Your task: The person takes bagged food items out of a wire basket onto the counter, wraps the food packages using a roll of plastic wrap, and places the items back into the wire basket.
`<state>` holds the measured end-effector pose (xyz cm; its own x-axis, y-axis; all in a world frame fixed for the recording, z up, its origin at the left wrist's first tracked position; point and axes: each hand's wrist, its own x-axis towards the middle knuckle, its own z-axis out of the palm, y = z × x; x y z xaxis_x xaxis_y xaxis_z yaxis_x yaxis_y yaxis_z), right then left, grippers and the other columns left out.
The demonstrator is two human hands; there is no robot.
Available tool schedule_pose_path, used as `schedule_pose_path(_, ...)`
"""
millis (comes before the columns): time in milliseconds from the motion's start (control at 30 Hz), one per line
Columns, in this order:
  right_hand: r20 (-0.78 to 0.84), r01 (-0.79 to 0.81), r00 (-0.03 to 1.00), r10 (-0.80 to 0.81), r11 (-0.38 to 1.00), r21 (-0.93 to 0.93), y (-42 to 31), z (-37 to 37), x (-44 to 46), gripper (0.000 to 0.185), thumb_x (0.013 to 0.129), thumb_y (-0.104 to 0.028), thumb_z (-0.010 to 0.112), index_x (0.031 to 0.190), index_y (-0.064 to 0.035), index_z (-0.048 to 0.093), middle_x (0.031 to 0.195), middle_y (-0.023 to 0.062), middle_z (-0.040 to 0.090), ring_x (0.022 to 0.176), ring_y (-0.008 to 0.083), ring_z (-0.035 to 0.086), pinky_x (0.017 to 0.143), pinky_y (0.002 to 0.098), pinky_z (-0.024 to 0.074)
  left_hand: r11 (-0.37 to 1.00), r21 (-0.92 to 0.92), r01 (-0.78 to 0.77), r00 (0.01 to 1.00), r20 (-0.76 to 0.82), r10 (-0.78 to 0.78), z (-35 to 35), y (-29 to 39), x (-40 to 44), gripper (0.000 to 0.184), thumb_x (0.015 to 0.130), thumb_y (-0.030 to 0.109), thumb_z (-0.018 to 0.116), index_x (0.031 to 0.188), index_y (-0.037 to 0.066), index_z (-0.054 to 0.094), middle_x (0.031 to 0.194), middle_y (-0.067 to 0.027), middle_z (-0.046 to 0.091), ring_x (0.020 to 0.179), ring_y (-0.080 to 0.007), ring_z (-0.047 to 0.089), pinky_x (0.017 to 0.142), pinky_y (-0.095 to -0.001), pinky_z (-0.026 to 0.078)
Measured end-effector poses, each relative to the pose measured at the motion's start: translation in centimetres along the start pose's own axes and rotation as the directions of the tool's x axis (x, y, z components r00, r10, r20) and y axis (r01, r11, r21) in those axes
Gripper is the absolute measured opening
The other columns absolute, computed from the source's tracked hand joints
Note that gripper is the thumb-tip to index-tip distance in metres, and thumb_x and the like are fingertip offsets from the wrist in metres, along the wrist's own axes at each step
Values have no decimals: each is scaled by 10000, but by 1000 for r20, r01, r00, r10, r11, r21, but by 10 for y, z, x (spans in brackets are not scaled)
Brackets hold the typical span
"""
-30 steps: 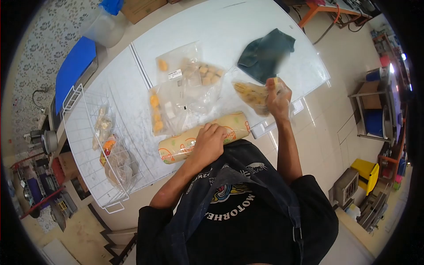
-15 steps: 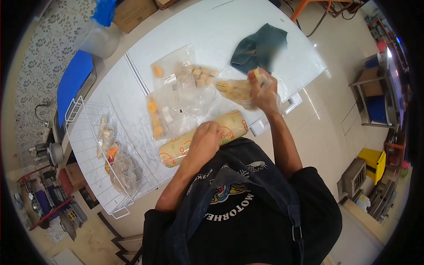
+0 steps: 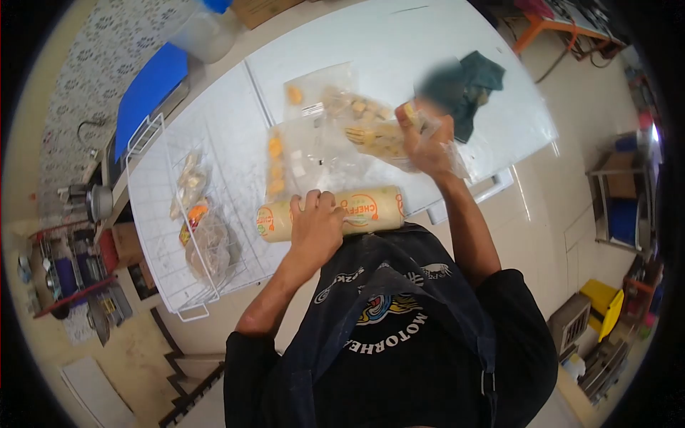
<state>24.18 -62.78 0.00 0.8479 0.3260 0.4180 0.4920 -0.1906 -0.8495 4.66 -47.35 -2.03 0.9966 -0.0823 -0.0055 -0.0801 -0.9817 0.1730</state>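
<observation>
My left hand (image 3: 316,227) lies across a roll of printed plastic wrap (image 3: 376,208) with orange and green lettering at the table's near edge, its fingers curled over the top. In my right hand (image 3: 430,143) is a clear plastic bag (image 3: 378,137) of pale yellow pieces, gripped at one end with the thumb on top and hanging over other bags. Beneath and beyond it lie clear bags holding yellow-orange chunks (image 3: 276,160) and tan cubes, partly covered by the held bag. A dark green cloth (image 3: 474,93) lies crumpled past my right hand, partly blurred.
A white wire basket (image 3: 153,214) with bagged food stands at the left on the white table (image 3: 399,43). Behind it are a blue board (image 3: 151,89) and a translucent tub (image 3: 205,34). Metal shelving (image 3: 624,192) and a yellow bin (image 3: 601,303) stand at the right.
The view has shifted, moving the table contents rightward. My left hand now lies flatter over the roll, which has turned more level and shows different print. My right hand still grips the bag.
</observation>
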Motion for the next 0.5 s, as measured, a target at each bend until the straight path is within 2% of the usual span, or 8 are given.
schedule_pose_path(67, 47, -45, 998, 43, 999, 22, 1, 3, -3, 243, 858, -169, 675, 719, 13, 593, 660, 145, 588, 535, 274, 555, 523, 338, 425, 961, -250, 119, 992, 69, -105, 7, -9, -6, 182, 876, 163, 524, 995, 37, 581, 736, -198, 607, 882, -384, 611, 714, -458, 472)
schedule_pose_path(167, 114, -45, 993, 42, 999, 22, -11, 12, 0, 242, 850, -169, 684, 724, 17, 593, 666, 157, 591, 552, 280, 567, 533, 343, 432, 890, -366, 271, 956, 207, -206, 5, 25, 1, 179, 882, 160, 508, 1005, 55, 584, 789, -217, 631, 862, -391, 620, 707, -478, 471)
schedule_pose_path(267, 191, 13, 981, -30, 996, 87, -21, 35, -4, 243, 841, -177, 692, 736, 20, 598, 685, 174, 598, 593, 299, 584, 564, 361, 448, 819, -524, 233, 969, 192, -153, -4, 44, 16, 183, 872, 157, 561, 1019, 51, 584, 859, -222, 633, 780, -411, 618, 688, -503, 463)
schedule_pose_path(300, 215, 30, 975, -55, 992, 119, -25, 43, -8, 244, 838, -182, 695, 741, 20, 599, 693, 180, 601, 608, 306, 589, 576, 369, 454, 813, -532, 236, 970, 179, -164, -6, 49, 14, 183, 871, 159, 564, 1013, 46, 591, 857, -216, 633, 797, -404, 614, 703, -494, 463)
schedule_pose_path(333, 312, -93, 947, 72, 994, 52, -43, 43, -7, 283, 836, -243, 691, 764, 18, 610, 725, 194, 609, 679, 337, 606, 643, 399, 465, 809, -539, 236, 971, 165, -173, -8, 54, 12, 184, 870, 160, 568, 1008, 41, 598, 855, -210, 632, 813, -397, 611, 719, -485, 464)
schedule_pose_path(367, 328, -69, 943, 60, 998, 14, -40, 52, -10, 293, 838, -264, 686, 783, 16, 622, 743, 194, 618, 691, 342, 608, 660, 398, 467, 805, -545, 234, 972, 150, -181, -9, 56, 10, 186, 869, 162, 572, 1002, 37, 605, 853, -205, 631, 830, -390, 608, 734, -476, 465)
schedule_pose_path(467, 395, -73, 915, 86, 996, -48, -29, 67, -14, 344, 840, -323, 674, 850, 19, 651, 801, 204, 642, 747, 356, 617, 722, 395, 471, 986, -124, 112, 994, 19, -110, 20, 21, -17, 174, 864, 167, 585, 955, 26, 632, 847, -180, 626, 879, -361, 583, 792, -450, 450)
schedule_pose_path(500, 437, -124, 890, 129, 991, -40, -38, 63, -9, 370, 840, -342, 672, 880, 26, 656, 823, 213, 648, 778, 358, 622, 748, 394, 473, 972, -197, 131, 990, -17, -137, 21, 16, -22, 162, 862, 165, 588, 934, 29, 637, 844, -172, 624, 889, -354, 573, 807, -446, 443)
